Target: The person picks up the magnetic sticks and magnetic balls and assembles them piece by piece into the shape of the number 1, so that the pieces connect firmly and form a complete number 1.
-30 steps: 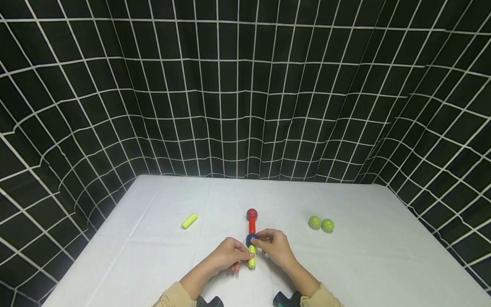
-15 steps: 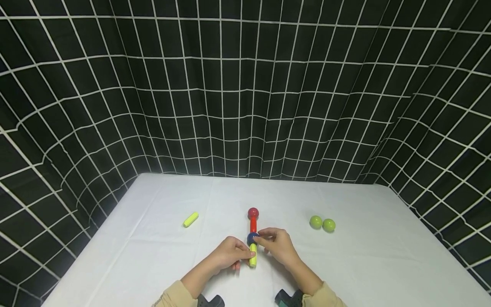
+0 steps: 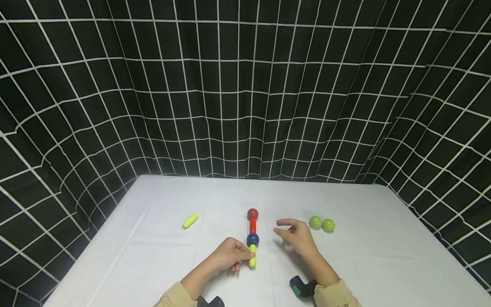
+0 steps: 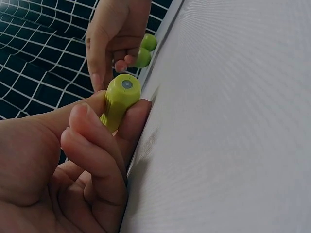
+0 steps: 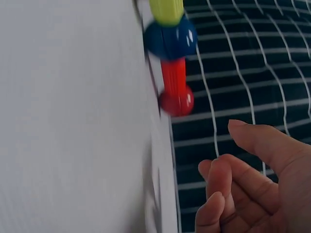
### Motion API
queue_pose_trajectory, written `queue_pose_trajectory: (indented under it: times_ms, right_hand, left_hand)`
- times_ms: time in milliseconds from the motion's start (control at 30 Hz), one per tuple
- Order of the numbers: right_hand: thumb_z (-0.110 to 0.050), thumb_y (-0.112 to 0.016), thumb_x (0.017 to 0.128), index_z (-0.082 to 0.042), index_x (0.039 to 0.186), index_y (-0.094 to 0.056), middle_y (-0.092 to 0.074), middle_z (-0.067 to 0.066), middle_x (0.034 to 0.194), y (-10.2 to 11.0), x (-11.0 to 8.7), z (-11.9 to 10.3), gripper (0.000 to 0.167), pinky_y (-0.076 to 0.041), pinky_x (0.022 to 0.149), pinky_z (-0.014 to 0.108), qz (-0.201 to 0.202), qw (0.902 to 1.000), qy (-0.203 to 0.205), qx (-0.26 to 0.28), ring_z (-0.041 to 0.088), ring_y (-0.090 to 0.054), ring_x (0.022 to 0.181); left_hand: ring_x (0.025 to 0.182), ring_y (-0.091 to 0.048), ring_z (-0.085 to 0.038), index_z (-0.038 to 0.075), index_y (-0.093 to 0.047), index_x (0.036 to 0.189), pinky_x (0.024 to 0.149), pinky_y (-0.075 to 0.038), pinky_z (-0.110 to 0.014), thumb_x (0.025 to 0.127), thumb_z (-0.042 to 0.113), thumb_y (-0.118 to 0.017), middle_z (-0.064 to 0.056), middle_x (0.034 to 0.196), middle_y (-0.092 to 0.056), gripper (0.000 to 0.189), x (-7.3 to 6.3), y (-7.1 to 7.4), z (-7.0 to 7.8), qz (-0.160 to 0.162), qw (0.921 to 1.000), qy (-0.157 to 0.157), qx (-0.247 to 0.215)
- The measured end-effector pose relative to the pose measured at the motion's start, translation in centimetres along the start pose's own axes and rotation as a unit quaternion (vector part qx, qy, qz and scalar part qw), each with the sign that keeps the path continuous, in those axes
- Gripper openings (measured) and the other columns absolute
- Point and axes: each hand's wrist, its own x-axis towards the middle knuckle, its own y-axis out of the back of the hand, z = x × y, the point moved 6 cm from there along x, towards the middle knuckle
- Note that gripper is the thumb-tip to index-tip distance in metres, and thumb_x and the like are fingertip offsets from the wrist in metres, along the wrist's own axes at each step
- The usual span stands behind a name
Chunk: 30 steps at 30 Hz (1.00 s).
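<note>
My left hand (image 3: 231, 254) pinches a yellow-green ribbed rod (image 3: 252, 257) between thumb and fingers; its end with a grey round inset faces the left wrist view. That rod (image 4: 123, 97) meets a blue ball (image 3: 252, 239), which joins a red rod (image 3: 252, 225) and a red ball (image 3: 252, 214) in one straight line pointing away from me. To the right of this chain, my right hand (image 3: 298, 237) is apart from it, thumb and fingers spread with nothing between them. In the right wrist view, the blue ball (image 5: 171, 39) and red ball (image 5: 177, 101) lie beyond the fingers.
Two green balls (image 3: 321, 224) sit side by side on the white table (image 3: 364, 256), just beyond my right hand. A loose yellow-green rod (image 3: 190, 221) lies at the left. A black curtain with a white grid (image 3: 238, 106) surrounds the table's back and sides.
My right hand has let go of the blue ball and moved right, toward the green balls. My left hand still pinches the yellow-green rod in the same place.
</note>
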Motion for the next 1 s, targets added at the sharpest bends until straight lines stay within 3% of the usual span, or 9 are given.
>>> queue_pose_trajectory:
  times_ms: [200, 433, 600, 667, 800, 867, 933, 1000]
  right_hand:
    - [-0.015, -0.074, 0.078, -0.002, 0.106, -0.067, -0.063, 0.01, 0.061, 2.2, 0.4, 1.1, 0.032, -0.039, 0.045, 0.021, 0.02, 0.9997, -0.007, -0.007, 0.012, -0.049, 0.049]
    - [-0.015, -0.072, 0.08, -0.002, 0.111, -0.065, -0.042, -0.004, 0.046, 4.3, 1.0, 2.0, 0.035, -0.035, 0.038, 0.021, 0.018, 0.9997, -0.018, -0.001, 0.006, -0.035, 0.037]
    - [-0.018, -0.071, 0.081, -0.003, 0.112, -0.065, -0.038, -0.008, 0.047, 6.3, 1.1, 2.5, 0.035, -0.031, 0.039, 0.019, 0.038, 0.9986, -0.022, -0.03, 0.004, -0.03, 0.04]
    - [-0.02, -0.071, 0.081, -0.004, 0.113, -0.065, -0.041, -0.006, 0.052, 7.2, 1.0, 2.8, 0.035, -0.031, 0.041, 0.02, 0.049, 0.9975, -0.027, -0.042, 0.004, -0.031, 0.043]
    - [-0.026, -0.069, 0.083, -0.006, 0.114, -0.065, -0.057, 0.001, 0.08, 8.8, 1.0, 3.2, 0.037, -0.037, 0.052, 0.022, 0.066, 0.9951, -0.034, -0.066, 0.006, -0.039, 0.057]
    - [-0.027, -0.069, 0.084, -0.005, 0.115, -0.064, -0.058, 0.003, 0.086, 9.4, 1.0, 3.4, 0.038, -0.039, 0.055, 0.023, 0.073, 0.9942, -0.036, -0.071, 0.007, -0.04, 0.06]
    - [-0.028, -0.068, 0.084, -0.005, 0.116, -0.063, -0.058, 0.0, 0.082, 10.0, 0.9, 3.6, 0.04, -0.039, 0.057, 0.023, 0.079, 0.9934, -0.039, -0.074, 0.006, -0.041, 0.061]
    - [-0.027, -0.069, 0.084, -0.005, 0.117, -0.063, -0.052, -0.004, 0.067, 10.5, 1.0, 3.9, 0.04, -0.038, 0.054, 0.023, 0.083, 0.9929, -0.045, -0.073, 0.006, -0.038, 0.055]
  left_hand:
    - [0.034, -0.039, 0.0, 0.004, -0.069, 0.081, 0.034, -0.029, -0.012, 0.081, 0.027, -0.071, -0.001, 0.059, -0.065, 0.024, 0.0, 0.0, -0.2, 0.001, 1.0, 0.0, 0.005]
    - [0.034, -0.039, 0.0, 0.004, -0.069, 0.081, 0.034, -0.029, -0.012, 0.081, 0.028, -0.071, -0.003, 0.062, -0.067, 0.024, 0.1, 0.0, -0.2, 0.002, 1.0, -0.003, 0.004]
    - [0.034, -0.039, 0.0, 0.004, -0.069, 0.081, 0.034, -0.029, -0.012, 0.081, 0.028, -0.071, -0.003, 0.061, -0.067, 0.024, 0.1, 0.0, -0.3, 0.0, 1.0, -0.007, 0.002]
    - [0.034, -0.039, 0.0, 0.004, -0.069, 0.081, 0.034, -0.029, -0.012, 0.081, 0.027, -0.071, -0.003, 0.061, -0.067, 0.024, 0.1, 0.0, -0.3, -0.001, 1.0, -0.009, 0.001]
    - [0.034, -0.04, 0.0, 0.004, -0.069, 0.081, 0.034, -0.029, -0.012, 0.081, 0.028, -0.07, -0.002, 0.061, -0.066, 0.024, 0.1, -0.1, -0.3, -0.003, 1.0, -0.009, -0.001]
    - [0.034, -0.04, 0.0, 0.004, -0.069, 0.081, 0.034, -0.029, -0.012, 0.081, 0.028, -0.07, -0.002, 0.06, -0.066, 0.024, 0.1, -0.1, -0.3, -0.002, 1.0, -0.01, -0.002]
    - [0.034, -0.04, 0.0, 0.004, -0.069, 0.081, 0.034, -0.029, -0.012, 0.081, 0.027, -0.07, -0.002, 0.06, -0.066, 0.024, 0.1, -0.1, -0.3, -0.002, 0.9999, -0.011, -0.001]
    - [0.034, -0.04, 0.0, 0.004, -0.069, 0.081, 0.034, -0.029, -0.012, 0.081, 0.027, -0.07, -0.001, 0.059, -0.065, 0.024, 0.1, -0.1, -0.2, -0.002, 0.9999, -0.014, 0.0]
